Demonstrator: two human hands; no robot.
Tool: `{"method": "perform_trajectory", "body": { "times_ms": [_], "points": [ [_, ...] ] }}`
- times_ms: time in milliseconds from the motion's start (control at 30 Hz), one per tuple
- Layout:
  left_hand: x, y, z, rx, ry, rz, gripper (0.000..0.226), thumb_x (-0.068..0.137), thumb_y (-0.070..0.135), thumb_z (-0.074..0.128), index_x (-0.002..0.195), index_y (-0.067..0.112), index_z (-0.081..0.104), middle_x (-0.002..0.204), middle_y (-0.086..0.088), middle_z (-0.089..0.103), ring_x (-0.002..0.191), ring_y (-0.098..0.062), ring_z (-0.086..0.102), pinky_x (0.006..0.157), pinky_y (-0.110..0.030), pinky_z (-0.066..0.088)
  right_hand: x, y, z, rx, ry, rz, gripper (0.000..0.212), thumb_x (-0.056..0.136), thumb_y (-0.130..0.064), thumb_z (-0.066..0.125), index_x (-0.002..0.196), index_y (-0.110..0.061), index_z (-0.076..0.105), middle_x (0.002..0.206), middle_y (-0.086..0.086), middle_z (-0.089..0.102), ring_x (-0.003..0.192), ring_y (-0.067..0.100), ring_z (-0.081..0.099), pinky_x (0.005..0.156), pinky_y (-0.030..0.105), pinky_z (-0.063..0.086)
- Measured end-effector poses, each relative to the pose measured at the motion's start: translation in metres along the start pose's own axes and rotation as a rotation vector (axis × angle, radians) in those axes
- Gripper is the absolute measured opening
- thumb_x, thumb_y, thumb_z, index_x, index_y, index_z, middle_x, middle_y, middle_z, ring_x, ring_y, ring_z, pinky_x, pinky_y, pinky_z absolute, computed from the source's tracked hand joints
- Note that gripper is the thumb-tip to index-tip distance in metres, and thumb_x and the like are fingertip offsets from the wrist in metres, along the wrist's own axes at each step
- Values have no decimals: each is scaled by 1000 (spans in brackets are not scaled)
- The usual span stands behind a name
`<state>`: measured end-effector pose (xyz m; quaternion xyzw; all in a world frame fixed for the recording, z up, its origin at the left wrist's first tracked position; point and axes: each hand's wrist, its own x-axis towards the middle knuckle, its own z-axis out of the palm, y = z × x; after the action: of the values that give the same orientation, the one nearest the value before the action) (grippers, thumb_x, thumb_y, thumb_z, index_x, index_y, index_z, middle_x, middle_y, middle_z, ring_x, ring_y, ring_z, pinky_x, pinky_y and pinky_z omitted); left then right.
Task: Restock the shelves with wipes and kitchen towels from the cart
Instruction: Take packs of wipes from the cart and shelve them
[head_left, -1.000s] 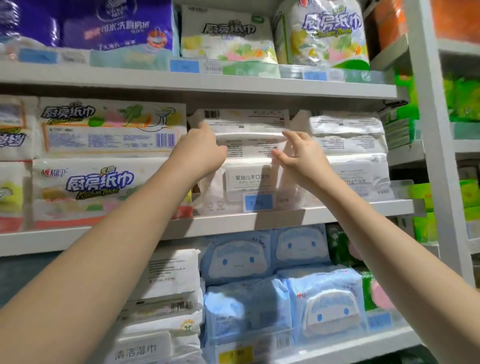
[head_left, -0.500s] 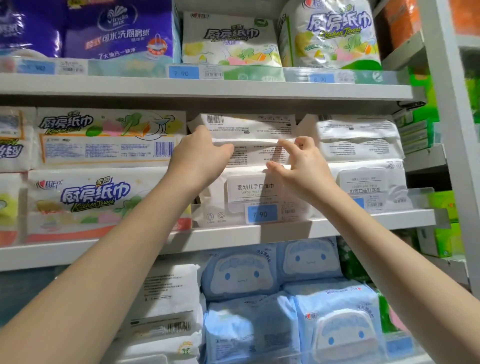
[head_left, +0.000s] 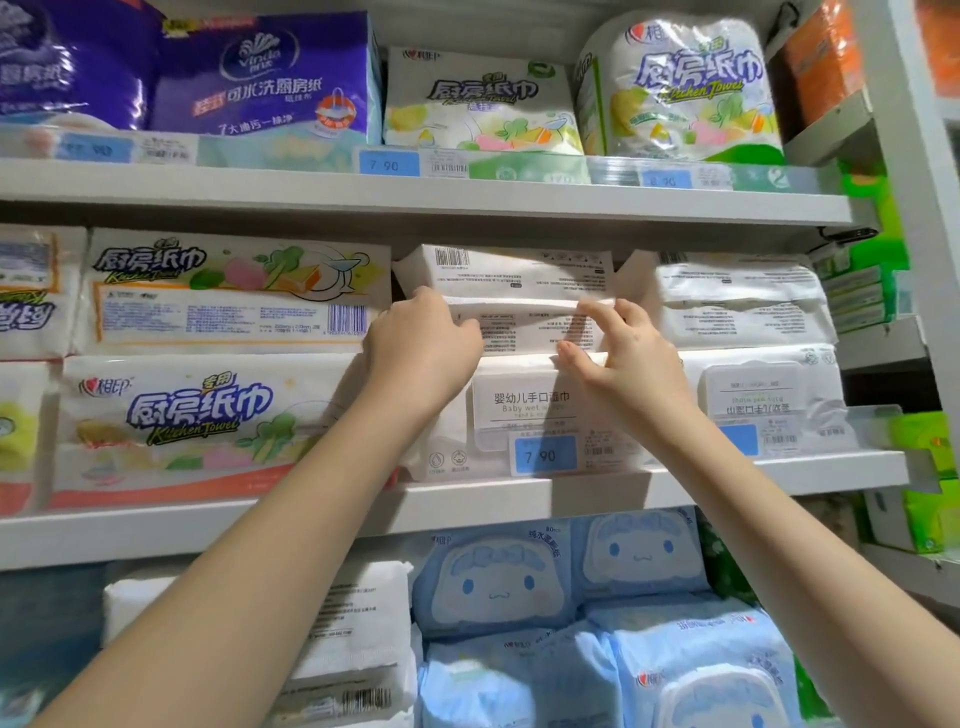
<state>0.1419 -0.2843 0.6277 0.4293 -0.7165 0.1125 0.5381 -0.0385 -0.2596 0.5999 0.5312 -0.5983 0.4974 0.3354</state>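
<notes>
A stack of white baby wipes packs fills the middle shelf (head_left: 519, 493). The middle pack (head_left: 524, 330) lies flat between a top pack (head_left: 504, 270) and a bottom pack (head_left: 524, 410) facing forward. My left hand (head_left: 421, 348) presses against the middle pack's left end, fingers curled on it. My right hand (head_left: 623, 358) touches its right end with fingers spread. Kitchen towel packs (head_left: 223, 291) lie stacked to the left. The cart is out of view.
A second stack of white wipes (head_left: 737, 312) sits to the right. The upper shelf (head_left: 415, 200) holds purple and white kitchen paper. Blue cartoon wipes (head_left: 498, 582) fill the shelf below. A white upright (head_left: 914, 156) bounds the right side.
The view has tilted up slightly, so the shelves sit lower in frame. Both hands stay on the middle wipes pack, pressed a little further in.
</notes>
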Motion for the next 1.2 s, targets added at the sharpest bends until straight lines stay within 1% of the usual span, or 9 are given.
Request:
{"method": "perform_trajectory", "body": {
  "times_ms": [233,333,433,633,767,867,1000,1067,1200],
  "points": [
    [-10,2,-14,-109,181,98,27,91,34,51,106,14,62,106,-8,66,99,-31,57,84,-39,48,2,5,-1,102,7,-4,43,88,-41,61,125,-20,51,129,4,53,111,23,51,84,30,36],
    [-9,-9,-17,-244,97,86,31,91,39,53,117,21,57,118,-3,58,107,-25,52,86,-33,42,2,4,-2,95,5,-3,44,89,-40,60,126,-19,52,129,6,53,114,24,50,86,32,39],
    [-4,-13,-15,-327,-44,61,36,92,44,53,120,22,47,125,-3,45,104,-23,50,84,-32,38,1,2,-3,41,-3,7,50,90,-42,58,133,-19,51,143,9,40,131,25,37,100,37,36],
    [12,-16,-22,-535,-153,-34,66,85,42,67,134,13,34,124,2,50,110,-18,52,95,-38,45,-3,-5,-14,146,-35,-51,50,91,-42,56,139,-30,47,141,3,45,128,20,42,102,35,35],
    [7,-15,-26,-631,-141,-58,79,68,50,76,129,13,44,119,2,59,106,-18,59,94,-44,49,-7,-12,-21,146,-70,-93,50,91,-47,55,139,-34,46,145,-7,46,132,15,41,105,32,33],
    [-1,-12,-27,-611,-88,-12,62,72,49,75,120,14,55,111,1,64,102,-19,61,90,-45,51,-10,-15,-25,200,-104,-92,51,91,-49,54,139,-34,46,142,-11,49,129,11,45,99,27,36],
    [-10,-3,-33,-581,-58,60,64,73,60,64,120,17,57,116,-1,60,103,-20,58,89,-44,51,-10,-17,-26,430,-107,-17,53,85,-63,50,130,-34,54,116,-2,64,113,16,57,99,41,46],
    [-12,-2,-35,-531,-56,93,62,76,62,57,120,19,55,119,-4,55,104,-23,56,89,-46,49,-9,-18,-28,490,-113,-10,55,84,-63,49,128,-30,57,116,-2,65,115,15,57,100,43,45],
    [-17,-6,-35,-600,-121,84,45,88,51,54,120,19,50,120,-5,56,109,-23,55,94,-42,46,-7,-19,-33,573,-148,-27,46,94,-46,51,133,-21,56,125,-2,56,110,4,56,93,19,43]
  ]
}}
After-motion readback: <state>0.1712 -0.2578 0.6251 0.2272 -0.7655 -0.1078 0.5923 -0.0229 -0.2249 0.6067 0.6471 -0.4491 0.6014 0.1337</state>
